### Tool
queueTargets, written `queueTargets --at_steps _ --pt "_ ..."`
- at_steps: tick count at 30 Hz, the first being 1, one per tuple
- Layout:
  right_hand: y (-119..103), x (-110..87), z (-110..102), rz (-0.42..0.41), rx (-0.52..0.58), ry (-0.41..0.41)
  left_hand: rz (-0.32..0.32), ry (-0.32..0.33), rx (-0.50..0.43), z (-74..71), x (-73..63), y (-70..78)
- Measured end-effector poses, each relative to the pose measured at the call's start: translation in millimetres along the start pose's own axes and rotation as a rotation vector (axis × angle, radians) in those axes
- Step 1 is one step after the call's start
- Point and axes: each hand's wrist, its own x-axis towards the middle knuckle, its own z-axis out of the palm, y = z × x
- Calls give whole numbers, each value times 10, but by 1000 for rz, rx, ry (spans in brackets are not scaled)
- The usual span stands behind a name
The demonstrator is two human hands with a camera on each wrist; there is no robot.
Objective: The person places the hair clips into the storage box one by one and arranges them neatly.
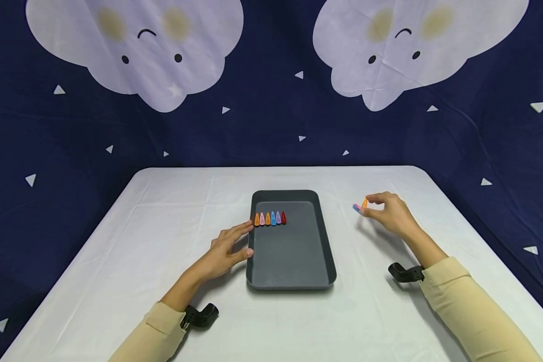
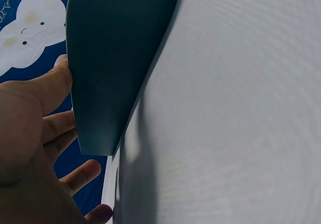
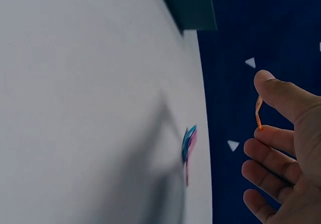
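Note:
My right hand [image 1: 391, 213] pinches an orange hair clip [image 3: 259, 112] between thumb and index finger, above the table. Below it, a small pile of blue and pink hair clips [image 3: 189, 142] lies on the cloth. My left hand [image 1: 226, 251] rests against the left side of a dark grey tray [image 1: 294, 256], its fingers straight and its fingertips at the rim. Inside the tray, near its upper left, stands a row of several hair clips [image 1: 273, 218]: orange, pink, orange, blue, purple and red. In the left wrist view, the thumb touches the tray's rim.
A white cloth covers the table [image 1: 185, 201]. Behind it hangs a dark blue curtain [image 1: 271, 136] with white clouds and small triangles. A black wrist camera [image 1: 200, 317] is strapped to the left wrist, another [image 1: 404, 273] to the right.

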Motion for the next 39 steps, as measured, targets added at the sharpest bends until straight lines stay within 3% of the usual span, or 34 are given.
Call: queueTargets --at_steps 16,39 --pt "-442 81 25 -37 60 -34 -10 -5 -9 -8 2 11" --pt "-1041 179 262 -149 133 -53 -16 -7 -14 -3 2 17"
